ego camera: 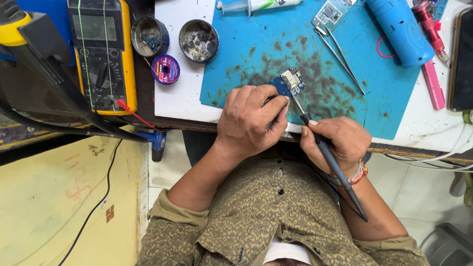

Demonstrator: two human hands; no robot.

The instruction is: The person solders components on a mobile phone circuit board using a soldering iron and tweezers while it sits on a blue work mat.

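Note:
My left hand point(250, 119) grips a small blue circuit board point(289, 82) by its near edge, holding it over the stained blue work mat point(256, 44). My right hand point(336, 142) holds a dark soldering iron point(329, 157) like a pen. Its metal tip touches the board's near right corner, and its handle runs back toward my body. Both hands rest at the front edge of the white table point(182, 98).
Metal tweezers point(341, 56) and a second small board point(327, 14) lie on the mat's far side. A blue cylinder point(400, 30), a red pen-like tool point(430, 27), a phone point(461, 59), two round tins point(198, 40), a solder spool point(166, 69) and a yellow multimeter point(102, 51) surround it.

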